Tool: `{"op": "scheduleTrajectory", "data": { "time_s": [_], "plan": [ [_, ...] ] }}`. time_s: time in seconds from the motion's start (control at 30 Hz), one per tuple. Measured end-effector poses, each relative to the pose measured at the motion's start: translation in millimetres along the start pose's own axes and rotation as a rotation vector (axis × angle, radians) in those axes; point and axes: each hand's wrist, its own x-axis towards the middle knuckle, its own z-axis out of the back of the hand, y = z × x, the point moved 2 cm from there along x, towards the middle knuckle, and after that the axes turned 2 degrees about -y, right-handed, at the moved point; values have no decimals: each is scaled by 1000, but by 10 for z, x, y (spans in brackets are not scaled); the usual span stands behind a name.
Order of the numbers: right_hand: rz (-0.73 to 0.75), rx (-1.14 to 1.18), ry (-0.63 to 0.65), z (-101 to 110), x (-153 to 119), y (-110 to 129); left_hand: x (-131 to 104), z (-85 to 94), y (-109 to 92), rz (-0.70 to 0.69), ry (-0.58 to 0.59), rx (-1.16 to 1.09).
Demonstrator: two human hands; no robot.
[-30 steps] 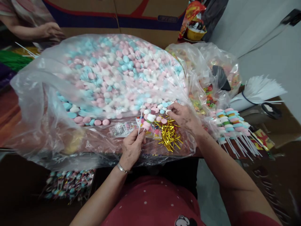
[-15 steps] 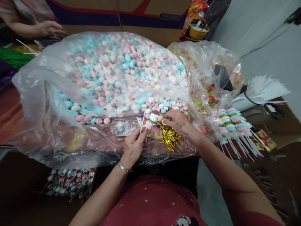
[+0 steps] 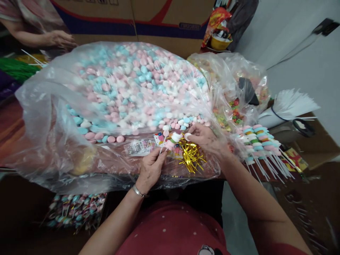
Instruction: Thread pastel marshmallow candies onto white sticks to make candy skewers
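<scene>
Low in the centre, my left hand (image 3: pixel 152 165) is closed on a white stick that carries pink, green and white candies (image 3: pixel 173 139). Just right of it, my right hand (image 3: pixel 203 138) pinches a round white candy (image 3: pixel 187 136) between thumb and finger, a little apart from the threaded ones. Gold twist ties (image 3: pixel 191 157) lie beneath my right hand. Printed packets (image 3: pixel 140 147) are on the table beside my left hand. A big clear bag of pink, blue and white candies (image 3: pixel 143 85) spreads out behind both hands.
Finished candy sticks (image 3: pixel 261 140) lie at the right, near a bundle of white sticks (image 3: pixel 293 102). Behind them is a bag of colourful gummies (image 3: pixel 236 109). Another person's hand (image 3: pixel 60 38) is at the upper left. More candy sticks fill a box (image 3: pixel 77 209) below the table.
The camera view has shifted slightly. My right hand still pinches the white candy, now a bit farther right of the stick, and the stick in my left hand leans more to the right.
</scene>
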Motion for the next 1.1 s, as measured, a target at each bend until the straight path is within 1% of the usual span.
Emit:
{"op": "scheduleTrajectory", "data": {
  "time_s": [0.1,0.2,0.33,0.47,0.57,0.63,0.7,0.83,0.93,1.0,1.1],
  "plan": [
    [-89,385,-75,27,-4,-7,0,-19,-65,-56,87,68],
    [-143,562,-64,-17,-34,-13,0,-31,-96,-80,99,129],
    [-97,650,-54,-78,-58,-33,0,-40,-106,-95,89,164],
    [-30,652,-65,-101,-59,-74,-1,-44,-110,-97,88,149],
    [28,637,-96,-117,-66,-103,-3,-49,-101,-94,85,143],
    [72,593,-124,-126,-73,-120,-3,-54,-93,-98,87,138],
    [141,477,-166,-118,-82,-123,-3,-56,-88,-97,87,136],
    [342,42,-260,-47,-133,-56,-2,-54,-94,-91,82,141],
    [449,-208,-250,6,-201,14,-1,-52,-99,-96,86,126],
    [490,-271,-221,24,-245,37,0,-53,-96,-94,85,116],
    [503,-285,-195,17,-291,37,0,-55,-87,-87,84,114]
  ]
}}
